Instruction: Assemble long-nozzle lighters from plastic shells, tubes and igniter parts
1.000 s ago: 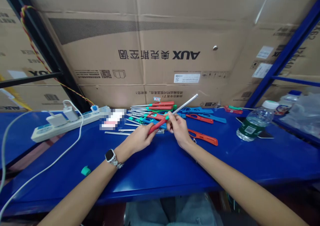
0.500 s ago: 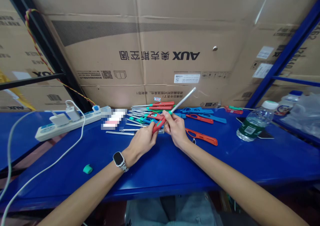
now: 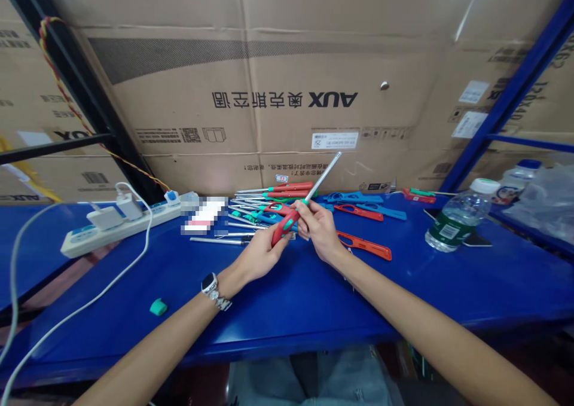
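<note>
Cardboard [image 3: 287, 65] is seen behind the blue table [image 3: 287, 316]. At frame centre, a red-handled tool [image 3: 289, 219] is grasped by the left hand [image 3: 260, 255] and pinched by the right hand [image 3: 321, 229] near its metal tube [image 3: 326, 174]; probably light and stiff, it is best held by the handle [image 3: 280, 232].

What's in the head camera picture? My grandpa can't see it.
The left hand and right hand hold a red tool with a metal rod over a blue table. Nearby lie similar tools and coloured parts; a bottle stands right, a power strip lies left.
</note>
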Motion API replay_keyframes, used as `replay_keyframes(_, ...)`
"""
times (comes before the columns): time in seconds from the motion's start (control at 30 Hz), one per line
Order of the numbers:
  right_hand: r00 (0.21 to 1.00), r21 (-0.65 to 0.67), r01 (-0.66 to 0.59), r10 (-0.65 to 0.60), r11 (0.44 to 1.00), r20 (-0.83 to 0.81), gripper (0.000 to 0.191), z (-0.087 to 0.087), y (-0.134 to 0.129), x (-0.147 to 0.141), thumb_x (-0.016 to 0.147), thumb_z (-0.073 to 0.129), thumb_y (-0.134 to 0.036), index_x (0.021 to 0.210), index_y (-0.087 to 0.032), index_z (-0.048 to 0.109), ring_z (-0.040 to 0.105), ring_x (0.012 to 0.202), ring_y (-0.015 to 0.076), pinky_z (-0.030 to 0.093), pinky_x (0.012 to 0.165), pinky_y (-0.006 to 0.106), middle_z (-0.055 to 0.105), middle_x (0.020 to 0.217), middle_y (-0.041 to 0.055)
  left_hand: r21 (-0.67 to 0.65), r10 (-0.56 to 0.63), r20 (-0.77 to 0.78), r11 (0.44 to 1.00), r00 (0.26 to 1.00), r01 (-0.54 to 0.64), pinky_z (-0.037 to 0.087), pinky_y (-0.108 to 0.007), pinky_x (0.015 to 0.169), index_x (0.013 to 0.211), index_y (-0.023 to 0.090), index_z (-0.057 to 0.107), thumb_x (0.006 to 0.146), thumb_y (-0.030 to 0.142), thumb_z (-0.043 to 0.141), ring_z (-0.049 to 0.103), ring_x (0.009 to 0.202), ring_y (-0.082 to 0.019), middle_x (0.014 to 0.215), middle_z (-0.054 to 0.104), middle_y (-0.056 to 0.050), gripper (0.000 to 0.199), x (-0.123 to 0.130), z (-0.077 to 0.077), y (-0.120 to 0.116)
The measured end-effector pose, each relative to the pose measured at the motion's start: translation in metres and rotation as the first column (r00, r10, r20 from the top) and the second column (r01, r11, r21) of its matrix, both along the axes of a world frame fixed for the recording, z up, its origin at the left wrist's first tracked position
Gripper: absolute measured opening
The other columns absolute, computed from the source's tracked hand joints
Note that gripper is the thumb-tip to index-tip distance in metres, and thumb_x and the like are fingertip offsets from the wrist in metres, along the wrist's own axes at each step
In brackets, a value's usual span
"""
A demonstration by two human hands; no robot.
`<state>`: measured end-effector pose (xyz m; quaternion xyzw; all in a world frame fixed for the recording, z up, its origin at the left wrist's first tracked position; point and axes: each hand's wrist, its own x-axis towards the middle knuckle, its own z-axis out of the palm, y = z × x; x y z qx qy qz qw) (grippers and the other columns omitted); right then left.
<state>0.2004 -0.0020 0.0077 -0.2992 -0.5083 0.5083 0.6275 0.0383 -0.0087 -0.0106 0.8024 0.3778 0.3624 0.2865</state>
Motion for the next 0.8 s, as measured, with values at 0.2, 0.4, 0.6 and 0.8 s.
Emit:
replay_keyframes(0.2,0.998,0.013,0.027,-0.028,1.0,0.051,0.052,-0.007,0.004,-0.001,0.074,0.077,-0.072,0.075,-0.023,0.059,0.035,0.034,0.0083,0.032,0.037,0.024,0.041,0.041,-0.0103,0.032,0.074,-0.068,0.997,0.995,-0.072,0.037,-0.028,0.055,0.086,0.02,0.057,0.099,0.04,0.049,0.047,0.054,-0.015,0.062,0.053,0.003,0.025,0.003,0.001,-0.003)
replay_keyframes(0.4,0.955,0.205,0.076,-0.13,0.976,0.267,0.044,-0.014,-0.009,-0.007,0.084,0.071,-0.066,0.079,-0.022,0.068,0.065,0.079,0.0183,0.055,0.065,0.028,0.068,0.084,0.0038,-0.134,-0.005,0.116,0.991,0.993,0.02,0.042,-0.027,0.051,0.087,0.02,0.052,0.099,0.046,0.046,0.049,0.048,-0.014,0.06,0.055,0.003,0.029,0.013,0.003,-0.002)
replay_keyframes(0.6,0.95,0.222,0.157,-0.209,0.962,0.231,0.042,-0.011,-0.003,-0.003,0.089,0.063,-0.065,0.084,-0.023,0.065,0.067,0.088,0.0216,0.057,0.082,0.034,0.07,0.089,0.0045,0.102,0.066,-0.004,0.993,0.998,-0.065,0.051,-0.033,0.07,0.088,0.017,0.061,0.092,0.047,0.064,0.063,0.071,-0.019,0.081,0.069,-0.004,0.03,-0.001,0.017,-0.006)
replay_keyframes(0.8,0.94,0.122,0.034,-0.073,0.992,0.334,0.039,-0.002,-0.004,0.021,0.091,0.061,-0.064,0.091,-0.025,0.058,0.067,0.056,0.0214,0.055,0.056,0.035,0.067,0.068,0.0005,0.643,0.185,0.28,0.692,0.942,-0.327,0.045,-0.034,0.066,0.063,0.021,0.056,0.104,0.03,0.051,0.054,0.056,-0.014,0.057,0.059,0.002,0.042,-0.032,0.037,-0.005)
